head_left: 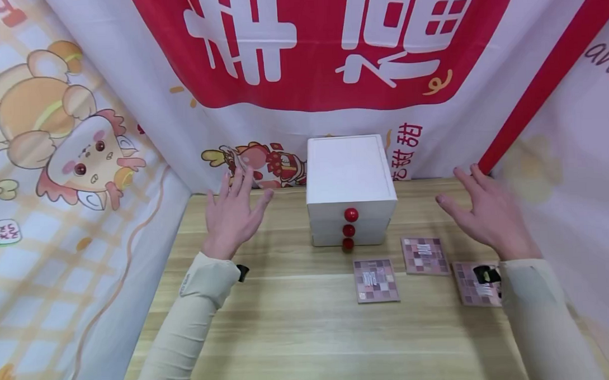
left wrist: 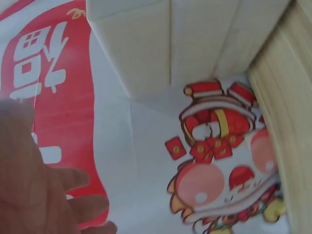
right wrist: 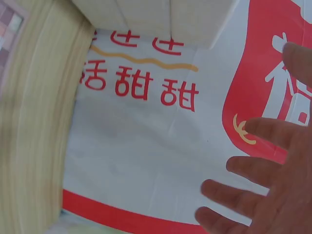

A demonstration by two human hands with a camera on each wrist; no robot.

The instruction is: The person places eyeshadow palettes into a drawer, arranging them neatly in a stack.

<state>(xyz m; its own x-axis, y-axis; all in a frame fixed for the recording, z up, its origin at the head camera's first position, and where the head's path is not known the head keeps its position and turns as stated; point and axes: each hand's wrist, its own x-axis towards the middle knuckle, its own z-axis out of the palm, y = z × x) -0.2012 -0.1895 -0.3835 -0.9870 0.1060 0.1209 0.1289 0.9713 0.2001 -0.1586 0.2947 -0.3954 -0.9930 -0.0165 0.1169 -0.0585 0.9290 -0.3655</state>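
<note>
A small white box of drawers with three red knobs stands at the back of the wooden table. To its left my left hand hovers with fingers spread, holding nothing. My right hand is raised on the other side, its fingers also spread and its grasp bare. Three square palettes with checkered pink and purple covers lie flat on the table: one in front of the box, a second to its right, and a third partly hidden by the right wrist.
The wooden table meets a white and red printed cloth right behind the box. Patterned cloth hangs along the left side, and another pale cloth closes off the right. Dark wrist-worn cameras show at both cuffs.
</note>
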